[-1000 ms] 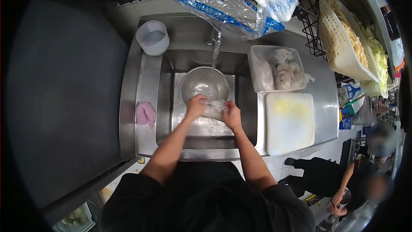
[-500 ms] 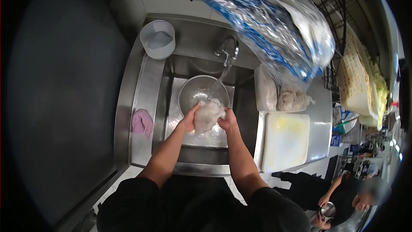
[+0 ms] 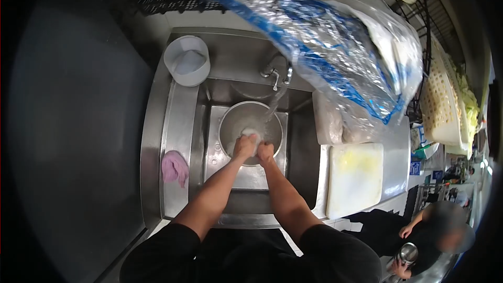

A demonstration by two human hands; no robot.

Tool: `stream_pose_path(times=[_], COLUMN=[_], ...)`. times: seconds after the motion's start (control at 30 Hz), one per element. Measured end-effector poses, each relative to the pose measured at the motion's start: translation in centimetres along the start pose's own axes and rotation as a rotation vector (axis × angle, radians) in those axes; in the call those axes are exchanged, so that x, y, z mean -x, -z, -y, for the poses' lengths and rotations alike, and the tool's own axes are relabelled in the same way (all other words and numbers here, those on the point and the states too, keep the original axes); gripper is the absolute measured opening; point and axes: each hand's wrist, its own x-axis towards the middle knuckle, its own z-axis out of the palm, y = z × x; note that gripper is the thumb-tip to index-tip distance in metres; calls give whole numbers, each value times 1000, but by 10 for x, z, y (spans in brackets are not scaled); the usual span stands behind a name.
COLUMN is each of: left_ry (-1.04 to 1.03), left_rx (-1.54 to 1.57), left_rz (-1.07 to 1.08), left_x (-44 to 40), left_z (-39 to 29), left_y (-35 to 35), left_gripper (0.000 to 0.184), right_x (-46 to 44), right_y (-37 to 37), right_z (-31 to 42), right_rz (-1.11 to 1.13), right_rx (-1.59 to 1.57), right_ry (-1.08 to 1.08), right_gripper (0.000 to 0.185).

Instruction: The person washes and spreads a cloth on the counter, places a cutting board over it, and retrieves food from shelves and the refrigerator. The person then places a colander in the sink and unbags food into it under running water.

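Within the metal sink [image 3: 209, 202], a round bowl [image 3: 230, 120] is set beneath running water [image 3: 274, 102]. In the bowl's near part, a pale bundle [image 3: 250, 132] is grasped by the left hand [image 3: 244, 148]; beside it the right hand [image 3: 265, 152] is curled, its grip impossible to tell.

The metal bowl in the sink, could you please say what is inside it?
Water runs into the bowl, where a whitish item shows; the hands partly cover it and the interior.
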Motion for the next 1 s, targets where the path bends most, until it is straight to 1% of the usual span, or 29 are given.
stream_pose_path(times=[0.03, 0.07, 0.1, 0.13, 0.17, 0.2, 0.23, 0.27, 0.33, 0.37, 0.4, 0.43, 0.47, 0.5, 0.53, 0.57, 0.6, 0.63, 0.67, 0.73, 0.77, 0.8, 0.83, 0.87, 0.9, 0.93, 1.0], left_ry=[-10, -8, -1, -6, 78, 167, 188, 175, 235, 231, 210, 184, 187, 210, 198, 181, 183, 126, 125, 147, 135, 142, 148, 134, 50, 49, -31], left_rx=[-13, -53, -99, -120, 4, 130, 175, 163, 608, 674, 661, 745, 833, 880, 869, 846, 824, 796, 791, 704, 657, 657, 706, 750, 782, 772, 752], left_rz=[2, 53, 109, 118, 125, 132, 124, 124, 291, 365, 364, 334, 305, 537, 539, 499, 460, 528, 533, 315, 320, 316, 336, 360, 383, 386, 302], left_x=[-6, -13, -16, -19, -25, -28, -30, -36, -29, -26, -28, -27, -15, -20, -15, -8, 3, -14, 3, 14, 11, 11, -1, -5, 1, -11, -1], left_z=[-1, -1, 3, 8, 12, 17, 19, 17, 21, 19, 9, 6, 14, 16, 6, -5, -11, 14, 5, -26, -22, -7, 8, -9, -17, -29, -8], left_y=[0, 2, 3, 2, 3, 3, 7, 13, 26, 34, 38, 41, 39, 48, 51, 55, 57, 50, 51, 59, 57, 52, 48, 56, 57, 60, 53], left_gripper=[66, 66, 66, 66, 68, 70, 59, 59, 43, 27, 27, 19, 13, 9, 9, 9, 8, 12, 12, 21, 28, 28, 30, 31, 35, 35, 35], right_x=[3, 1, 0, 2, -6, -13, -11, -15, -3, 4, 6, 4, 6, 7, -3, 5, 7, 6, -1, 4, -2, 2, 6, 8, 3, -11, -20], right_y=[-2, 0, 4, 9, 11, 13, 16, 19, 26, 29, 31, 30, 33, 38, 40, 40, 43, 49, 54, 54, 56, 60, 61, 60, 60, 62, 68], right_z=[2, 8, 11, 14, 11, 6, 6, 12, 12, 13, 21, 22, 13, 5, 11, 21, 28, 17, 14, 24, 20, 19, 19, 22, 26, 31, -17], right_rz=[-41, -44, 8, 58, 50, 58, 68, 63, 79, 76, 114, 153, 150, 173, 195, 144, 140, 187, 236, 221, 245, 272, 278, 288, 295, 292, 238], right_rx=[-169, -185, -251, -319, -339, -347, -352, -368, -159, -172, -297, -423, -432, -408, -391, -488, -500, -455, -412, -517, -494, -464, -467, -548, -629, -639, -56], right_ry=[62, 62, -19, -101, -102, -47, 7, 15, 10, 12, 38, 57, 40, 10, 10, -41, -42, -45, -31, -47, -124, -208, -191, -122, -62, -62, 72], right_gripper=[32, 32, 25, 18, 18, 17, 16, 16, 16, 16, 16, 16, 16, 15, 13, 13, 13, 13, 14, 13, 11, 11, 11, 12, 12, 12, 14])
